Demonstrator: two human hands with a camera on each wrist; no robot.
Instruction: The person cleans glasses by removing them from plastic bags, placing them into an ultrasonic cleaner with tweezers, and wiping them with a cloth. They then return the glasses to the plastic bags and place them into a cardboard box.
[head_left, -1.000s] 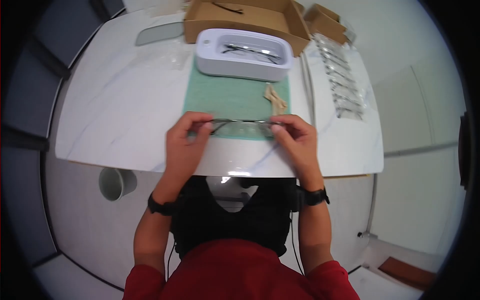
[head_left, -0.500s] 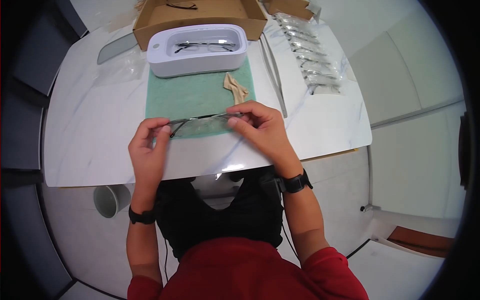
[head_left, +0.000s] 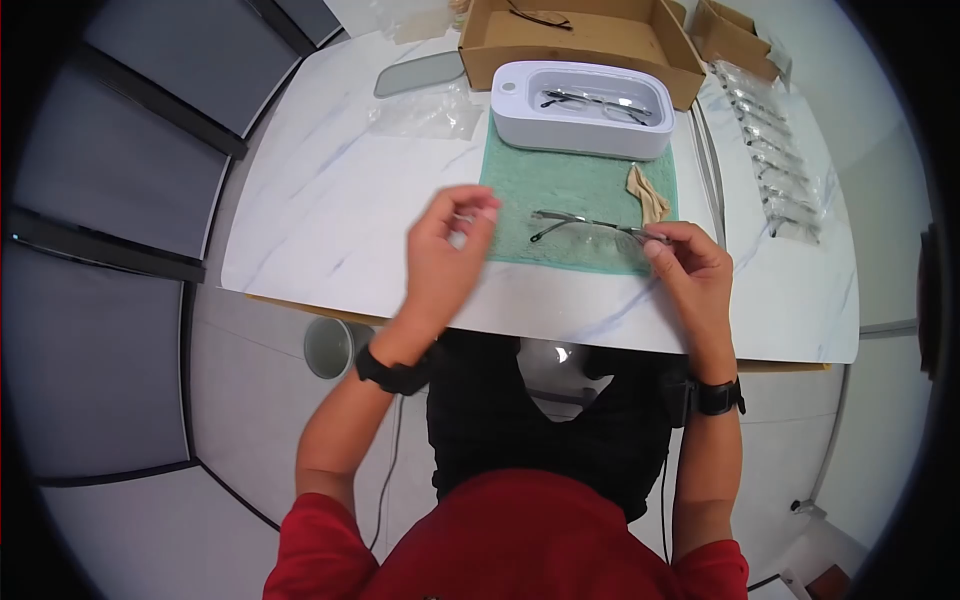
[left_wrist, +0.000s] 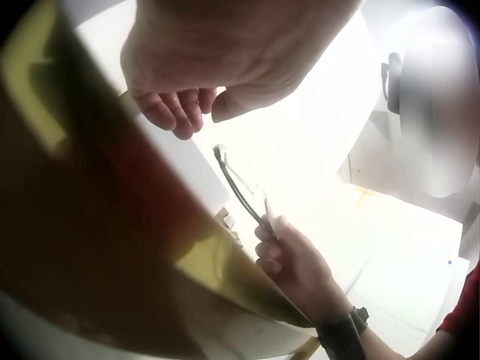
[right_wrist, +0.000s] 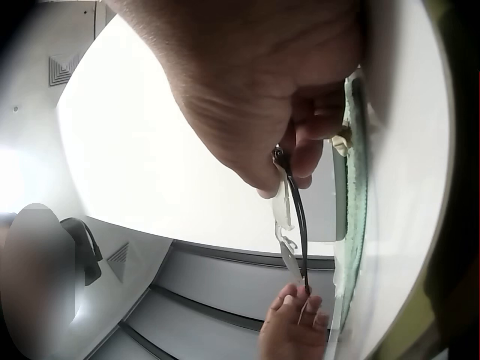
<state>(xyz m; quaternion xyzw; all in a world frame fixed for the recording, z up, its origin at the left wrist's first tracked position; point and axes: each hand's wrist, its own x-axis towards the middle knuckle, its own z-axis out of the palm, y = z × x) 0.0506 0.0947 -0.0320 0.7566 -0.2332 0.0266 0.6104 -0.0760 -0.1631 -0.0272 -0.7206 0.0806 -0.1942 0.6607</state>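
Note:
Between thumb and fingers my right hand [head_left: 698, 280] pinches a pair of eyeglasses [head_left: 575, 217] at its right end, over the front part of a green towel [head_left: 530, 180]. Its clear lenses and dark frame also show in the right wrist view, below that hand's fingertips. My left hand [head_left: 450, 250] holds nothing; its fingers are loosely bent, a short gap left of the glasses' free end. A crumpled tan cloth [head_left: 652, 200] lies on the towel behind the right hand. At the towel's back stands a white cleaner tub [head_left: 580, 140] with another pair of glasses [head_left: 592, 101] in its basin.
A cardboard box [head_left: 690, 75] with a dark glasses part in it stands behind the tub. Bagged glasses [head_left: 780, 165] lie in a row at the right. Clear plastic bags [head_left: 430, 117] and a grey lid-like piece [head_left: 420, 74] lie back left. A bin [head_left: 328, 350] stands below the table edge.
My left hand has let go of the glasses' left end and drawn away from it. The right hand still holds the other end. The head view has swung about.

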